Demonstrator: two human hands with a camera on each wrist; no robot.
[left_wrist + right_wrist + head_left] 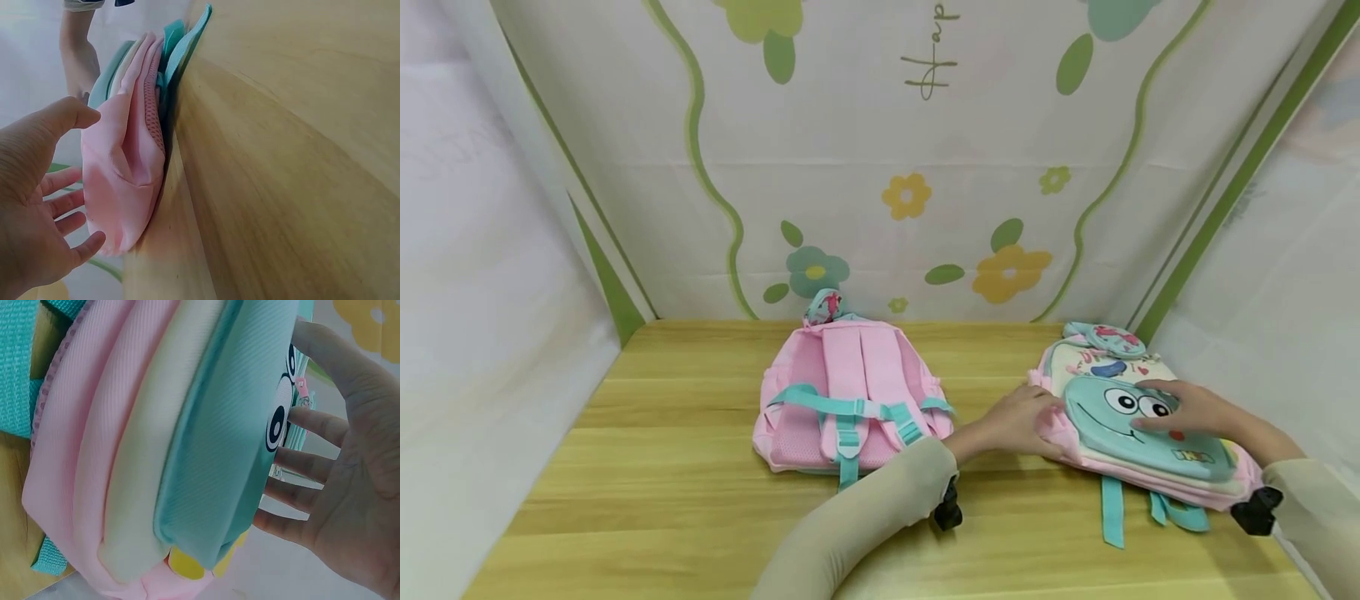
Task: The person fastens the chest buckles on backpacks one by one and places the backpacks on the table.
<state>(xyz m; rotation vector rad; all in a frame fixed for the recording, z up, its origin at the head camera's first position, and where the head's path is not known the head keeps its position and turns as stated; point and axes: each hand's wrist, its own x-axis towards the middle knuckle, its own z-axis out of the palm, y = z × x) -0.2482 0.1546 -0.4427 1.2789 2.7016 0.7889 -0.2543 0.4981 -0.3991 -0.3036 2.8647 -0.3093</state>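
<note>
A pink, cream and teal child's backpack (pixel 1150 458) lies front side up at the right of the table. Its teal front pocket (pixel 212 437) carries a cartoon face with big round eyes. My right hand (pixel 1198 412) rests its spread fingertips on that pocket, near the eyes. Against the bag's pink side (pixel 119 169) is my left hand (pixel 1018 421), thumb and fingers parted and loosely bent. In the left wrist view the thumb tip overlaps the pink fabric. Teal straps (pixel 1112 510) stick out from beneath the bag.
To the left, a second pink backpack (pixel 808 433) lies with its shoulder straps up and a teal buckle strap across them. A small round printed pouch (pixel 1117 340) sits at the first bag's top. Floral cloth (pixel 850 125) walls the wooden table (pixel 647 467) at back and sides.
</note>
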